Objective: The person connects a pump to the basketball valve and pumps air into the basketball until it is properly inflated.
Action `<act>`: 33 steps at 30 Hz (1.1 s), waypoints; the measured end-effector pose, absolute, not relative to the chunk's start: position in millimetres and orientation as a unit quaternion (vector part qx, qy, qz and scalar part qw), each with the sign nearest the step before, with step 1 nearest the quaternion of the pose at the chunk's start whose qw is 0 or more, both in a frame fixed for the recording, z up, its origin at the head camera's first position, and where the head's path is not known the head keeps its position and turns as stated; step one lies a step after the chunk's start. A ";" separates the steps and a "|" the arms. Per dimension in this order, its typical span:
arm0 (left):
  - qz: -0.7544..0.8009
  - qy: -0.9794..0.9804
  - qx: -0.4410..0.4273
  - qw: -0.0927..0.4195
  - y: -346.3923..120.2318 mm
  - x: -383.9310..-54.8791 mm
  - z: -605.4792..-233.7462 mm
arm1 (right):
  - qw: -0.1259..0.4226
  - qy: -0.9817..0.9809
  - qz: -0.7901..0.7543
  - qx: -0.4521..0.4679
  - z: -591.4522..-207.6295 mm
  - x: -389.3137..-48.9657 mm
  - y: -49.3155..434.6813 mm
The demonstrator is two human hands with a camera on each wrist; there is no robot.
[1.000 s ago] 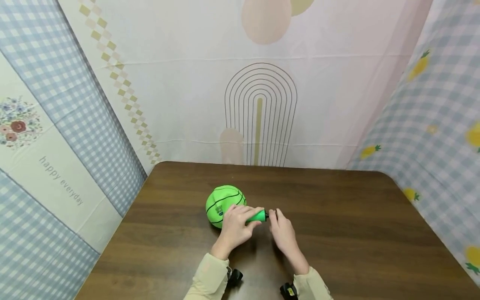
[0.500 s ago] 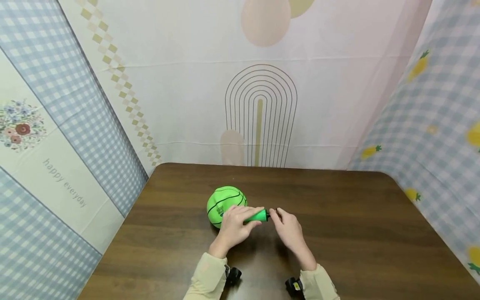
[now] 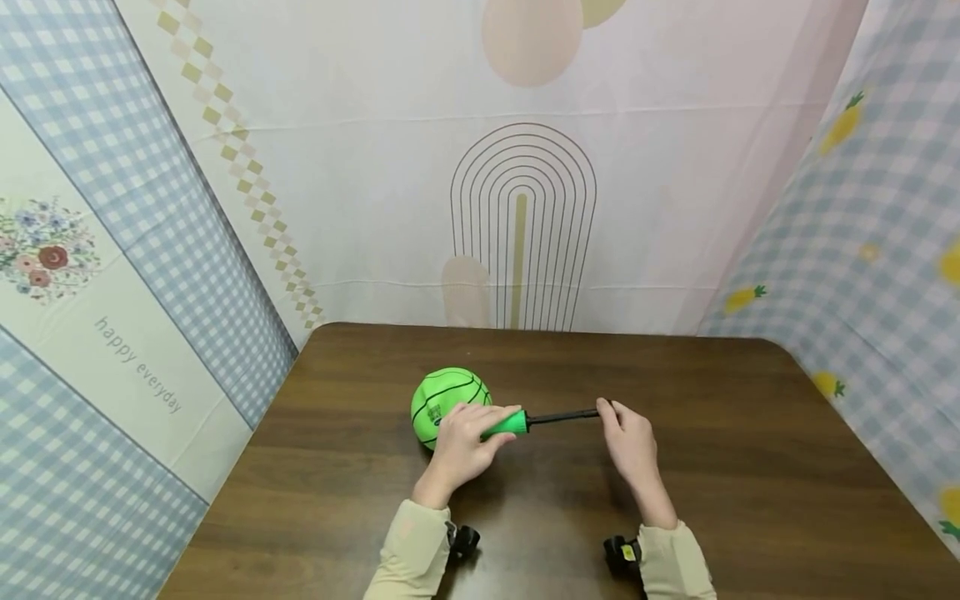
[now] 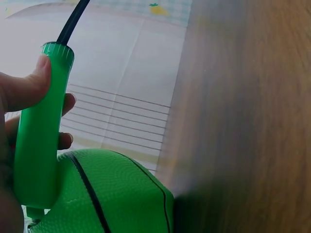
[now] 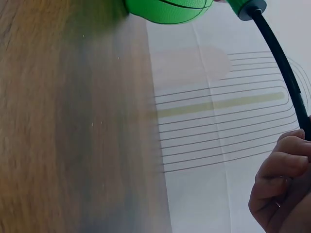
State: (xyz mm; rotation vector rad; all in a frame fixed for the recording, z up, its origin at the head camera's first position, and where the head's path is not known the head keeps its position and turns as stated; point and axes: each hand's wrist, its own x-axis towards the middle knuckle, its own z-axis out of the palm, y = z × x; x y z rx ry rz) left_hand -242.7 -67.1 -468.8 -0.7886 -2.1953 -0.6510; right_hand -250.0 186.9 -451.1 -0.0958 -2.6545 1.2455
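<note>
A green ball pump (image 3: 513,422) is gripped in my left hand (image 3: 463,442), with the thumb along its barrel in the left wrist view. From its right end a black rod (image 3: 564,416) sticks far out. My right hand (image 3: 632,443) holds the rod's outer end with curled fingers; its handle is hidden by them. Behind and left of the left hand sits a green basketball (image 3: 447,398) with black lines, looking dented and partly covered by that hand. The pump's lower end meets the ball (image 4: 116,187) in the left wrist view; whether a needle is inside cannot be seen.
A brown wooden table (image 3: 712,467) lies under the hands and ball. At its back edge hangs a pale patterned cloth (image 3: 375,208), with checked cloths (image 3: 840,275) at the sides. Black wrist cameras (image 3: 467,542) sit at both sleeves.
My right hand has moved right, drawing the black rod out of the pump from almost fully in. The left hand and ball have stayed nearly in place.
</note>
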 end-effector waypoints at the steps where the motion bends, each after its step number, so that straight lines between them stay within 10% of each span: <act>1: -0.253 -0.850 -0.304 0.349 -67.2 -242.3 -468.5 | 0.103 -0.898 0.427 -0.035 -451.1 -250.1 186.1; 33: -0.239 -0.836 -0.336 0.362 -57.5 -235.9 -467.5 | 0.044 -0.892 0.449 0.034 -459.3 -228.0 120.3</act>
